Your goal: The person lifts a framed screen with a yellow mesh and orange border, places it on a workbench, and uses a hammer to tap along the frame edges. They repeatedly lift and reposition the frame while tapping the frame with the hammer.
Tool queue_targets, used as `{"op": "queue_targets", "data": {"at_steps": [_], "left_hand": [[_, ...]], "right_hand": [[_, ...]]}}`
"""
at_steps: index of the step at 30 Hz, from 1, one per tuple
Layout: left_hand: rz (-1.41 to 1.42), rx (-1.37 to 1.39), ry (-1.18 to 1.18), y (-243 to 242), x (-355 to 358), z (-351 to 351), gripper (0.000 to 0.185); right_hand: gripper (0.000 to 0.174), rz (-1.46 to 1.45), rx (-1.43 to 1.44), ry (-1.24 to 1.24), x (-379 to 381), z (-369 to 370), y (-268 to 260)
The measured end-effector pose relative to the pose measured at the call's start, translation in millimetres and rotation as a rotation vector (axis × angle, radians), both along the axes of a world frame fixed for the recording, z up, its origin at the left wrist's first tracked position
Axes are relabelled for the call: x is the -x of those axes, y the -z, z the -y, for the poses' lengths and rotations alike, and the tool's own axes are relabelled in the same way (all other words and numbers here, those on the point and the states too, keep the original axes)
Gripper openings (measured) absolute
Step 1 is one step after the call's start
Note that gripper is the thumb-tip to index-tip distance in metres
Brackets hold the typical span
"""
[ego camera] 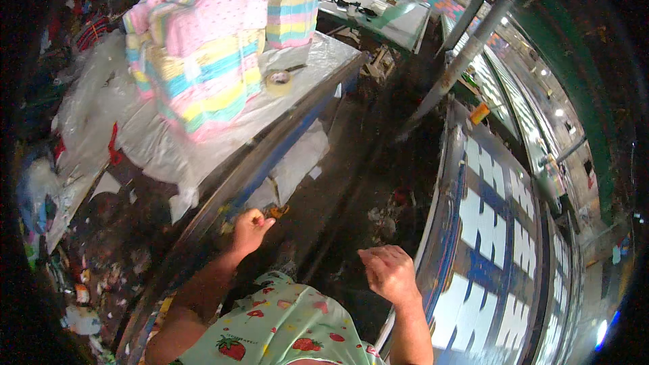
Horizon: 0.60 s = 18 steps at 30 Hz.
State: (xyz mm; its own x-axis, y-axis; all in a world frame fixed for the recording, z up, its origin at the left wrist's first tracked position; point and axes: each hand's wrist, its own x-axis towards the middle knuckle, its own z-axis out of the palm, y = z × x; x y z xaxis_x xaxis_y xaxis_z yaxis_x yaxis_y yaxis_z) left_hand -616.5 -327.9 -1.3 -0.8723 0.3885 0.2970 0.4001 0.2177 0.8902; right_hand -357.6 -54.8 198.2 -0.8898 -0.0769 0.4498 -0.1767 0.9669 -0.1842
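My left hand (252, 233) is raised in front of me with its fingers curled in and the thumb along them. No object shows in it. It is nearest to the front edge of a worktable (223, 213) on my left. My right hand (390, 274) is also curled, its knuckles up, and nothing can be seen in it. Close by on the right is a long printing table with white cut fabric pieces (481, 228) laid in rows. On the left table stands a tall stack of folded pastel cloth (213, 61), pink dotted pieces on top.
A second cloth stack (291, 10) stands behind the first. A roll of tape (279, 82) lies on the plastic sheet (213, 159) covering the table. A slanting metal pole (471, 50) rises beyond the aisle. Scraps (380, 220) lie on the dark floor between the tables.
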Motion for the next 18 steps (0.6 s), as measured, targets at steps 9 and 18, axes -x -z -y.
{"op": "queue_targets", "data": {"at_steps": [9,18], "left_hand": [[0.071,0.022,0.027,-2,193,-268,0.039],[-0.205,-0.097,0.426,-54,359,-586,0.031]], "right_hand": [[0.043,0.093,0.037,0.004,218,-238,18],[0.050,-0.058,0.204,0.380,305,-525,36]]}}
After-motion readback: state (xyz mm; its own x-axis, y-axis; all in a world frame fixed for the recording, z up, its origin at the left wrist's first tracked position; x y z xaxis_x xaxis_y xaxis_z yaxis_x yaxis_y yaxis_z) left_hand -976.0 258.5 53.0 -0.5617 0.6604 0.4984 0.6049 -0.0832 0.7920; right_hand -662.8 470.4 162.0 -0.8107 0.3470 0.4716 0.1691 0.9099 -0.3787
